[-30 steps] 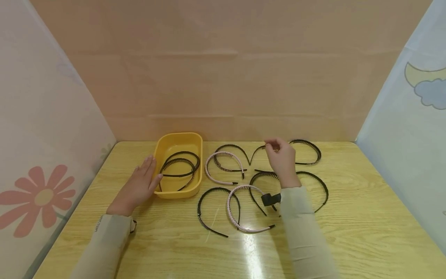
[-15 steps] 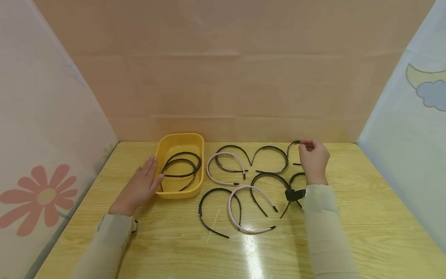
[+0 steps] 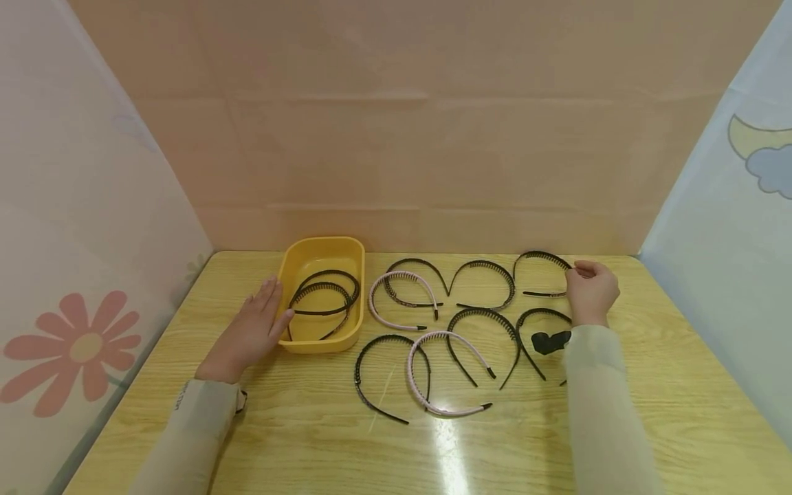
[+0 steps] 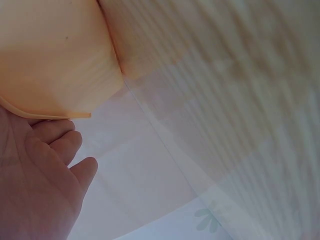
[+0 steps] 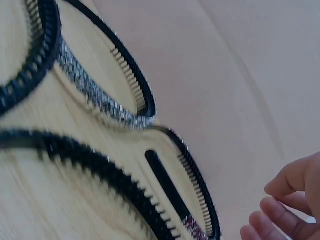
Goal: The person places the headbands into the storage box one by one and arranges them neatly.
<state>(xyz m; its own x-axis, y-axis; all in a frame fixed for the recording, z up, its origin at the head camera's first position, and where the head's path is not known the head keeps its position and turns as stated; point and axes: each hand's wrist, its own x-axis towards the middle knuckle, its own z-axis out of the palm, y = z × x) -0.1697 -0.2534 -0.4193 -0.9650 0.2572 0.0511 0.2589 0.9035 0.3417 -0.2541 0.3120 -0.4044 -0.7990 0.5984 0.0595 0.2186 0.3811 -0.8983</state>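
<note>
My left hand (image 3: 250, 330) lies with straight fingers along the left side of a yellow plastic tray (image 3: 361, 289). Inside the tray are two black toothed headbands (image 3: 357, 285). At the back right, my right hand (image 3: 590, 292) has its fingers loosely curled, with the thumb close to the index finger. In the head view its fingertips overlap the right end of a black headband (image 3: 537, 254). The right wrist view shows a gap between the fingers (image 5: 280, 215) and that headband (image 5: 197, 182), which has a glittery end. Nothing shows in the right hand.
Two pink headbands (image 3: 411, 375) with black tips lie right of the tray among several black ones (image 3: 357, 375). One black headband (image 5: 95, 92) carries silver glitter. Behind the wooden table (image 3: 278, 440) stands a tan backdrop (image 3: 396, 137); printed panels flank it.
My right hand has moved rightward across the back row of headbands, uncovering the middle black one. The left hand stays against the tray. The headbands lie as before.
</note>
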